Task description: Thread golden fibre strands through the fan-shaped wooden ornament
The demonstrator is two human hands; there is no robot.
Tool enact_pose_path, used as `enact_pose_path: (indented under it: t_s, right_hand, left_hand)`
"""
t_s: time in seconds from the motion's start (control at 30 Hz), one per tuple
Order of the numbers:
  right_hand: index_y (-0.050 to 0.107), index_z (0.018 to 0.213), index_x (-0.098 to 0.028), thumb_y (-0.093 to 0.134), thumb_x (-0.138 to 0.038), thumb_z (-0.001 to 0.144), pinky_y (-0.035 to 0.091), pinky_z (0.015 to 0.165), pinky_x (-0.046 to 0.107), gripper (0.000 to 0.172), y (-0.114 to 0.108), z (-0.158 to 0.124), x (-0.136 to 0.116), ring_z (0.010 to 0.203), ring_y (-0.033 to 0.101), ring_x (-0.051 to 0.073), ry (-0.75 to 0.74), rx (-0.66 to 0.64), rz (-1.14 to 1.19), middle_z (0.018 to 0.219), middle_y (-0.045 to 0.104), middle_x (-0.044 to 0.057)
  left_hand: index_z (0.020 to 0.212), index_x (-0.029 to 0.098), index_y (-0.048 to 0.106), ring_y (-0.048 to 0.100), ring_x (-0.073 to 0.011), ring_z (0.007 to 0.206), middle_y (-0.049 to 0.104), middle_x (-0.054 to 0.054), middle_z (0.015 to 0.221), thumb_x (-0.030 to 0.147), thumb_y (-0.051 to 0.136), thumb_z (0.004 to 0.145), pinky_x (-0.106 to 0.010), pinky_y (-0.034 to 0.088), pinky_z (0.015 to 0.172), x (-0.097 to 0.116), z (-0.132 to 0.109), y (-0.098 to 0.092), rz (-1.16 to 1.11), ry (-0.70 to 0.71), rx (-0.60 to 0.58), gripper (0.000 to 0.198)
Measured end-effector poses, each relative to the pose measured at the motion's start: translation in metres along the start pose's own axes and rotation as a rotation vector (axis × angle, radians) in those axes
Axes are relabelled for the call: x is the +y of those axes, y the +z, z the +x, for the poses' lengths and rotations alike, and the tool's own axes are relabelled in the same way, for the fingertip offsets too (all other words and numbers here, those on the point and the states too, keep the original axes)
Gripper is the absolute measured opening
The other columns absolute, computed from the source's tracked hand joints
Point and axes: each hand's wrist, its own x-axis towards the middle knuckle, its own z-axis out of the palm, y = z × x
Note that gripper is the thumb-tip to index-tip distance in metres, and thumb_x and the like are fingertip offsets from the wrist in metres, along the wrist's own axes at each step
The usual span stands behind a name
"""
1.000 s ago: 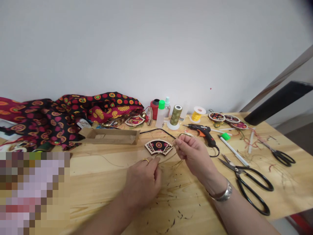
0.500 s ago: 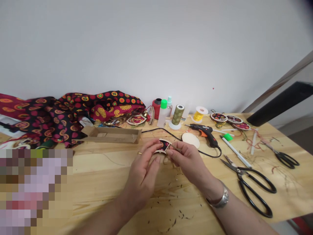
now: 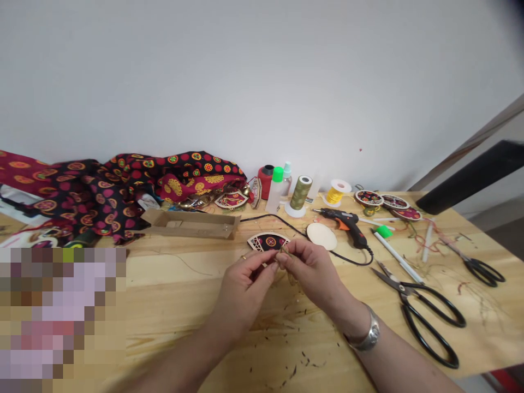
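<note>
My left hand (image 3: 245, 286) and my right hand (image 3: 317, 273) meet fingertip to fingertip over the middle of the table. Both are closed in a pinch on a thin olive-brown thread (image 3: 292, 279), which loops out below my right fingers. Just behind the fingertips is an eye-shaped ornament (image 3: 268, 240) with a pale cut-out frame and dark patterned fabric; its lower edge is partly covered by my left fingers. Whether the thread is tied to the ornament is hidden. A pale round disc (image 3: 321, 237) lies behind my right hand.
A glue gun (image 3: 344, 224) and large black-handled scissors (image 3: 426, 316) lie to the right, with smaller scissors (image 3: 483, 270) beyond. Thread spools (image 3: 302, 194), a green-capped bottle (image 3: 275, 191) and patterned fabric (image 3: 98, 191) line the wall. A shallow cardboard box (image 3: 196, 225) stands left.
My left fingers have left the ornament and come together with my right fingertips on the thread. More of the ornament now shows behind them. The view has shifted slightly.
</note>
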Motion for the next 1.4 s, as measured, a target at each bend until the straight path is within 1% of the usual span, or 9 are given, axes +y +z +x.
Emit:
enact_pose_path:
  t_s: [0.13,0.27,0.4,0.5,0.6,0.73,0.97,1.23,1.4]
  right_hand:
    - [0.052,0.063,-0.015,0.061,-0.028,0.068,0.025,0.041,0.019,0.017,0.0004,0.0008,0.0005,0.046,0.033,0.006,-0.019,0.013,0.004,0.052,0.045,-0.005]
    - [0.053,0.062,-0.015,0.062,-0.027,0.067,0.025,0.041,0.019,0.016,0.0008,0.0009,-0.0002,0.045,0.033,0.006,-0.025,0.028,0.020,0.051,0.045,-0.005]
    - [0.055,0.063,-0.015,0.063,-0.026,0.066,0.026,0.042,0.019,0.014,0.0010,0.0001,0.0005,0.046,0.034,0.006,-0.003,0.028,0.039,0.053,0.047,-0.005]
    - [0.055,0.063,-0.014,0.064,-0.025,0.065,0.026,0.043,0.019,0.014,0.0010,-0.0001,0.0010,0.046,0.034,0.006,0.000,0.022,0.056,0.053,0.047,-0.005]
    - [0.055,0.062,-0.014,0.064,-0.025,0.065,0.027,0.043,0.019,0.014,0.0009,0.0000,0.0005,0.046,0.034,0.006,0.001,0.028,0.054,0.052,0.046,-0.005]
    - [0.057,0.061,-0.014,0.066,-0.025,0.064,0.028,0.043,0.019,0.014,0.0005,-0.0001,-0.0002,0.045,0.035,0.005,0.015,0.025,0.072,0.051,0.047,-0.005]
    - [0.060,0.060,-0.014,0.068,-0.023,0.062,0.026,0.042,0.019,0.012,-0.0007,-0.0002,0.0011,0.045,0.035,0.005,0.011,0.022,0.096,0.050,0.049,-0.005]
    - [0.059,0.061,-0.013,0.068,-0.025,0.063,0.021,0.039,0.018,0.016,0.0000,-0.0004,0.0012,0.042,0.030,0.004,0.052,-0.007,0.152,0.048,0.044,-0.006]
    - [0.062,0.078,-0.012,0.060,-0.030,0.072,0.024,0.040,0.018,0.019,-0.0031,0.0007,-0.0011,0.043,0.032,0.004,0.077,-0.094,0.094,0.050,0.044,-0.005]
  left_hand:
    - [0.086,0.020,0.070,0.057,-0.0143,0.076,0.068,-0.002,0.081,0.026,0.061,0.072,-0.021,0.042,0.070,0.0029,0.0016,0.0005,-0.081,-0.118,0.047,0.018]
    - [0.078,0.019,0.071,0.054,-0.0115,0.066,0.067,0.000,0.073,0.026,0.064,0.069,-0.019,0.040,0.061,0.0023,0.0022,0.0000,-0.166,-0.195,0.042,0.013]
    - [0.070,0.017,0.070,0.043,-0.0062,0.051,0.059,0.003,0.057,0.027,0.067,0.066,-0.016,0.033,0.049,-0.0004,0.0035,-0.0002,-0.269,-0.272,0.038,0.011]
    - [0.069,0.015,0.070,0.033,-0.0033,0.045,0.055,0.003,0.053,0.026,0.069,0.062,-0.016,0.025,0.041,-0.0008,0.0048,0.0006,-0.397,-0.370,0.044,0.013]
    - [0.069,0.013,0.071,0.030,-0.0021,0.043,0.054,0.002,0.054,0.024,0.072,0.058,-0.016,0.020,0.038,0.0002,0.0060,0.0007,-0.472,-0.441,0.052,0.015]
    - [0.066,0.012,0.069,0.025,-0.0014,0.039,0.042,0.006,0.045,0.025,0.073,0.055,-0.016,0.016,0.036,0.0017,0.0066,-0.0003,-0.532,-0.532,0.042,0.016]
    - [0.064,0.012,0.067,0.019,-0.0021,0.039,0.029,0.009,0.041,0.024,0.072,0.056,-0.017,0.012,0.036,0.0014,0.0058,-0.0027,-0.651,-0.594,-0.057,0.016]
    - [0.065,0.013,0.064,0.015,-0.0021,0.039,0.026,0.010,0.041,0.021,0.070,0.059,-0.017,0.010,0.037,0.0011,0.0061,-0.0039,-0.700,-0.630,-0.103,0.012]
    - [0.066,0.012,0.062,0.016,-0.0020,0.039,0.025,0.011,0.042,0.021,0.069,0.062,-0.016,0.010,0.037,0.0000,0.0074,-0.0049,-0.685,-0.608,-0.074,0.012]
